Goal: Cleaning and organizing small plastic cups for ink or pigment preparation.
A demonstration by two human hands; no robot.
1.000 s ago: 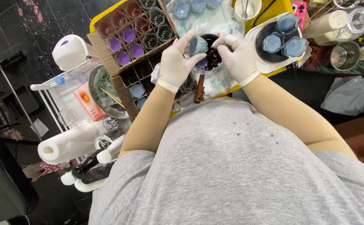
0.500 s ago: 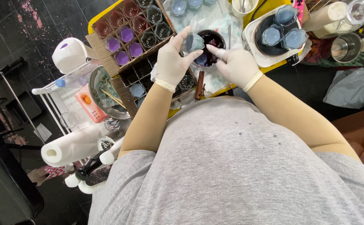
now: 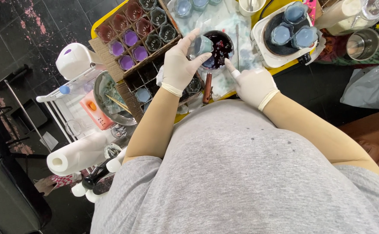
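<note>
My left hand (image 3: 178, 65), in a pale glove, grips a small glass jar (image 3: 201, 44) and holds it tilted at the rim of a small dark pot (image 3: 221, 45) full of dark purple liquid. My right hand (image 3: 252, 84), also gloved, hovers just below the pot with its forefinger stretched toward the rim and holds nothing. The pot's brown handle (image 3: 206, 82) points toward me. The pot stands on stained paper spread over a yellow table (image 3: 102, 19).
A cardboard divider box (image 3: 139, 30) with several purple and dark jars lies left of the pot. A white hot plate (image 3: 284, 37) carrying three pale blue jars sits at the right. A paper towel roll (image 3: 74, 156) and a metal bowl (image 3: 107, 97) rest on a white rack.
My right hand has let go of the jar and drawn back toward me, finger still pointing at the pot. My left hand keeps the jar tilted at the rim.
</note>
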